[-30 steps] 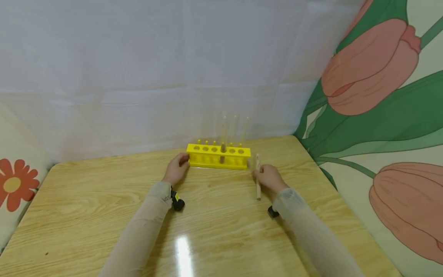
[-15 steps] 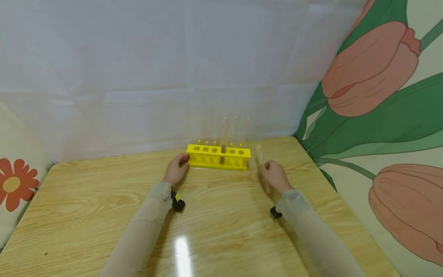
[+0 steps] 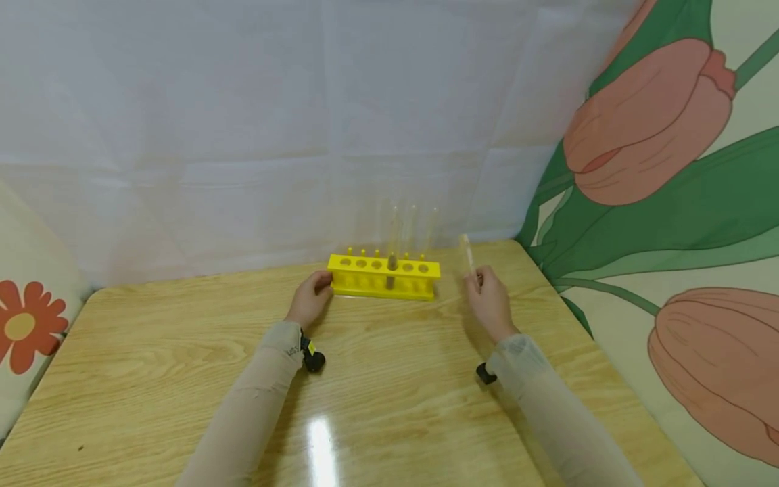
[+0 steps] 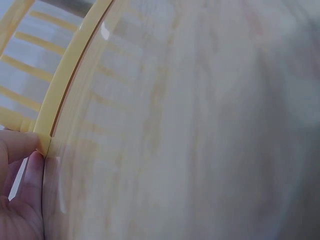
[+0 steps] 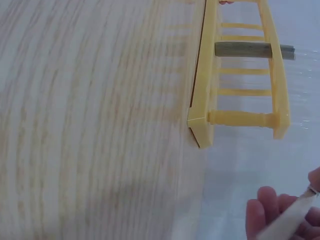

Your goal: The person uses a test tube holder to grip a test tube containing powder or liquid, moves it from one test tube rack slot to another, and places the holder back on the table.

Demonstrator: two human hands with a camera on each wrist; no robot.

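Note:
A yellow test tube rack [image 3: 365, 292] stands near the back of the table. A test tube with dark grey contents [image 3: 392, 262] sits upright in one of its holes, also seen as a dark tube [image 5: 242, 49] in the right wrist view. My left hand [image 3: 309, 297] pinches the rack's left end; in the left wrist view, thumb and finger [image 4: 20, 145] meet at the base corner. To the right of the rack, my right hand [image 3: 490, 308] grips a wooden test tube clamp [image 3: 468, 253], tilted with its upper end pointing away. Its lower part is hidden by the hand.
Faint clear test tubes [image 3: 434, 226] rise behind the rack's right half. A white cloth [image 3: 243, 135] hangs behind the wooden table [image 3: 377, 399]. A flower-printed cloth [image 3: 645, 250] borders the right side.
My right hand has moved slightly right, away from the rack. The clamp in it has swung from nearly upright to tilted forward, its far end higher in view. The left hand and rack stay put.

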